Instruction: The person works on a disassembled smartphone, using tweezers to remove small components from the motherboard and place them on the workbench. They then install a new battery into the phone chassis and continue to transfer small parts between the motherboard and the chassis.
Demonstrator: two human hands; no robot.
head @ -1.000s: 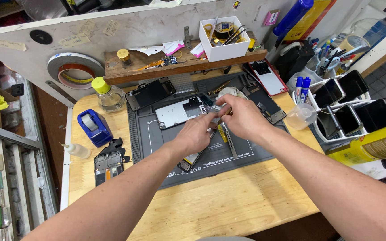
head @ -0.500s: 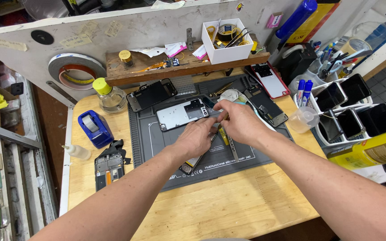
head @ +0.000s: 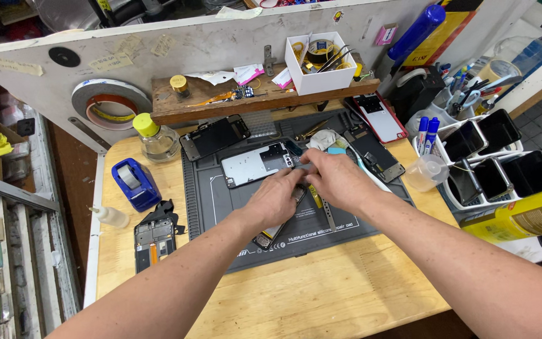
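Nearest the camera, both forearms run up from the wooden bench (head: pixel 321 295) onto the dark silicone repair mat (head: pixel 221 201). At the mat's near edge a dark phone body (head: pixel 270 235) lies partly under the left hand (head: pixel 275 199), with a slim metal pry tool (head: pixel 329 215) just right of it. Over the last second the two hands have closed in on each other and slid slightly toward the far side, so the right hand (head: pixel 340 182) now meets the left over a small part at mid-mat. That points to fine fitting work under way rather than any reach for a new tool. Both sets of fingers appear pinched together on the small piece, though it is too hidden to name. Just beyond them lies the silver phone frame (head: pixel 255 164), and farther off the wooden shelf (head: pixel 221 103) carries a white box (head: pixel 318 63).
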